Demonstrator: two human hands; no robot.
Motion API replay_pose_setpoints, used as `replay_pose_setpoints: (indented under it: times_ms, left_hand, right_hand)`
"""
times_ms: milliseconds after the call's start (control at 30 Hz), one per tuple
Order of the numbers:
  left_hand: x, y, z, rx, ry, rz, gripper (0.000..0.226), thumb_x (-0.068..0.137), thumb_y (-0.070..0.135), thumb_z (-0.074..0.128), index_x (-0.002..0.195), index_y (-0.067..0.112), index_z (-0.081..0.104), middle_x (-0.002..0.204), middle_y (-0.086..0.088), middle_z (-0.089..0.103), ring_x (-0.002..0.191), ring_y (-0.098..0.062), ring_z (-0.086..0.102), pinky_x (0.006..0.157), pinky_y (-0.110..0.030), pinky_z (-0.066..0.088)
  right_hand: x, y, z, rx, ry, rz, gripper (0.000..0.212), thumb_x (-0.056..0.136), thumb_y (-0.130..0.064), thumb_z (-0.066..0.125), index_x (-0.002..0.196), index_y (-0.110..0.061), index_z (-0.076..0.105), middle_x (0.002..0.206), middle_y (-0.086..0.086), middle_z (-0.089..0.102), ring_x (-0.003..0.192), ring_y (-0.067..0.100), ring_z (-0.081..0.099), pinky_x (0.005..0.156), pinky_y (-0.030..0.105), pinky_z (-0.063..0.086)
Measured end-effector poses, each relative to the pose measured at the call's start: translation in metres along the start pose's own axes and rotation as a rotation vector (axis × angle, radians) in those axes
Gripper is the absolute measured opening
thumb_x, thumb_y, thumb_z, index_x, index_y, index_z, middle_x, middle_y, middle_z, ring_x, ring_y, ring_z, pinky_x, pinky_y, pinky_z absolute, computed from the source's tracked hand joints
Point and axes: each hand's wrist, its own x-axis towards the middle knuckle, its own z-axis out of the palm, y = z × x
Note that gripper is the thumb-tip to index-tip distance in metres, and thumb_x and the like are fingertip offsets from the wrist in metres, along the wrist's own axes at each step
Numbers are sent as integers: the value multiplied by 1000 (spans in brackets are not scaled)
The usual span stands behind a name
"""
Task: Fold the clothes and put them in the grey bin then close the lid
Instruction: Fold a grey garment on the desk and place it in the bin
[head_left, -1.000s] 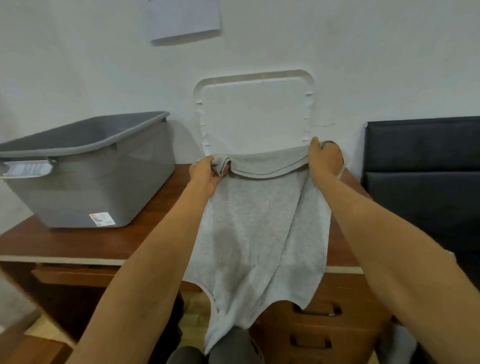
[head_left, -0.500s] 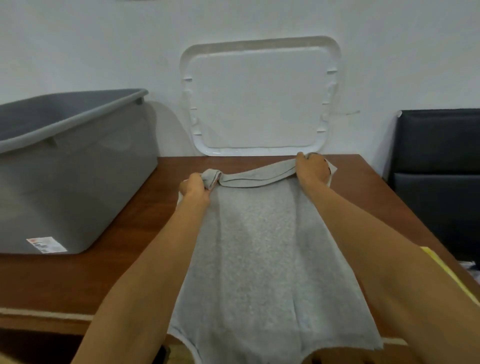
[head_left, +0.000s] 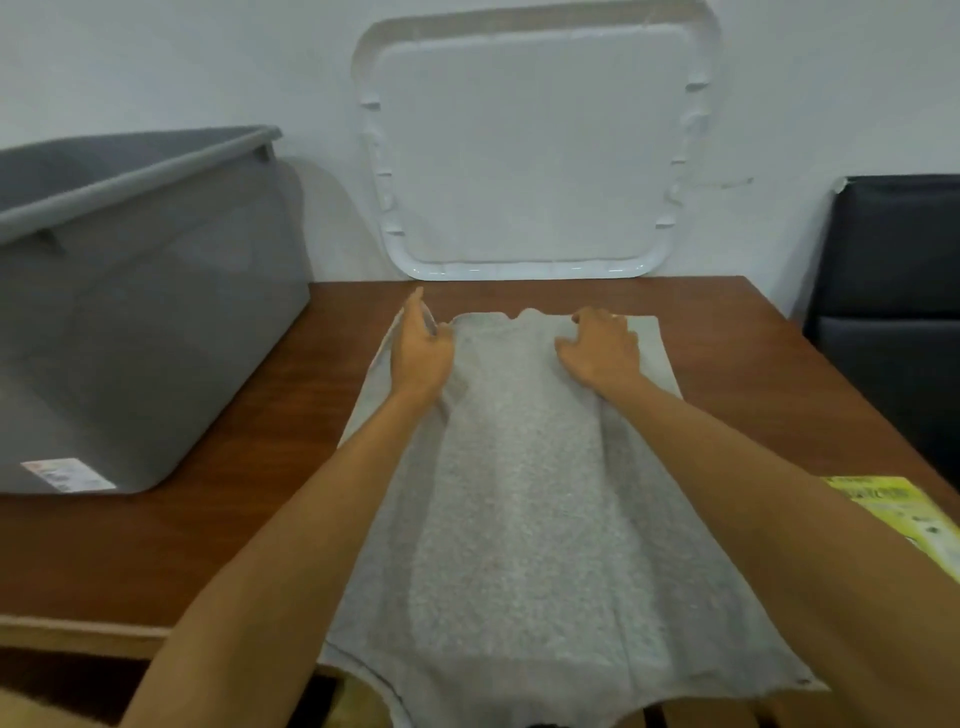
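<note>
Fingers (head_left: 415, 307) of our left hand (head_left: 421, 358) lie straight, those of our right hand (head_left: 602, 353) bent, on the shirt (head_left: 519, 493).
On the surface (head_left: 208, 519) the bin (head_left: 156, 322) stands open at our left, the lid (head_left: 530, 156) leans on the wall behind, and the shirt lies spread flat before us, hem hanging over the near edge. Whether the right fingers pinch cloth we cannot tell. We judge no fold made yet: folding, binning and closing the lid all remain.

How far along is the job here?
Done: grey garment spread on the table. In hand: left hand and right hand rest on its far edge, no fold visible yet. Left: folding, placing in the grey bin, fitting the white lid leaning against the wall.
</note>
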Motion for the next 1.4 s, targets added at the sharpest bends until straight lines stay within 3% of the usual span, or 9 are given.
replay_pose_setpoints:
  times_ms: [100, 200, 300, 467, 900, 1033, 1100, 1267, 1400]
  left_hand:
    - [-16, 0, -2, 286, -141, 82, 52, 104, 25, 52, 154, 22, 40, 152, -7, 51, 139, -30, 49, 111, -43, 44]
    - [-35, -1, -5, 684, -346, 101, 43, 106, 39, 40, 143, 23, 53, 144, -10, 57, 134, -35, 50, 113, -52, 38]
    - [-45, -10, -14, 862, -449, 54, 65, 103, 66, 23, 161, 38, 23, 170, -7, 18, 155, -40, 11, 122, -62, 6]
    - [-27, -13, -28, 951, -480, -103, 95, 77, 98, 13, 159, 52, 2, 172, -5, -6, 152, -52, -10, 118, -69, -8]
    - [73, -36, 3, 895, -233, -145, 91, 86, 90, 18, 163, 42, 1, 170, -21, 1, 152, -56, -4, 122, -63, -8]
    - [71, -22, 25, 969, -127, 179, 65, 103, 61, 30, 156, 25, 40, 161, -14, 39, 152, -37, 26, 124, -63, 0]
    - [61, -12, 40, 948, -233, 97, 60, 103, 57, 34, 147, 22, 52, 151, -12, 52, 144, -35, 40, 123, -64, 7]
    - [41, -8, 46, 943, -452, -71, 87, 87, 90, 13, 161, 46, 4, 172, -8, -2, 154, -49, -5, 120, -69, -5]
    - [57, -7, 33, 965, -595, -151, 102, 67, 105, 18, 155, 59, -8, 171, -5, -16, 153, -51, -13, 115, -75, -8]
  right_hand:
    - [-25, -11, -5, -167, 24, -75, 44, 101, -37, 47, 136, -12, 53, 138, 13, 54, 127, 34, 48, 106, 48, 38]
    - [-49, -17, -7, -233, -146, 31, 63, 102, -57, 35, 151, -17, 39, 159, 19, 32, 144, 43, 29, 118, 57, 21]
    - [-61, -6, -4, -221, -317, 95, 87, 92, -82, 18, 163, -32, 8, 170, 17, -5, 153, 51, -5, 120, 66, -6]
    - [-56, 7, -2, -271, -294, 48, 94, 84, -90, 5, 163, -39, -1, 170, 17, -10, 152, 52, -11, 117, 70, -11]
    - [16, 2, 23, -346, -300, 77, 98, 77, -96, 2, 160, -46, -8, 169, 17, -15, 149, 58, -15, 111, 79, -10]
    - [19, 0, 27, -352, -294, 86, 100, 77, -96, 3, 161, -44, -8, 169, 19, -16, 148, 60, -15, 110, 80, -9]
    - [20, 0, 26, -346, -293, 96, 101, 76, -97, 4, 161, -43, -7, 168, 20, -15, 147, 60, -15, 109, 81, -9]
    - [19, -2, 23, -317, -311, 96, 104, 74, -99, 4, 161, -43, -8, 168, 20, -16, 147, 60, -15, 109, 81, -9]
    - [23, -3, 9, -351, -414, 103, 110, 72, -101, 13, 162, -41, -3, 169, 22, -9, 149, 59, -7, 112, 80, -2]
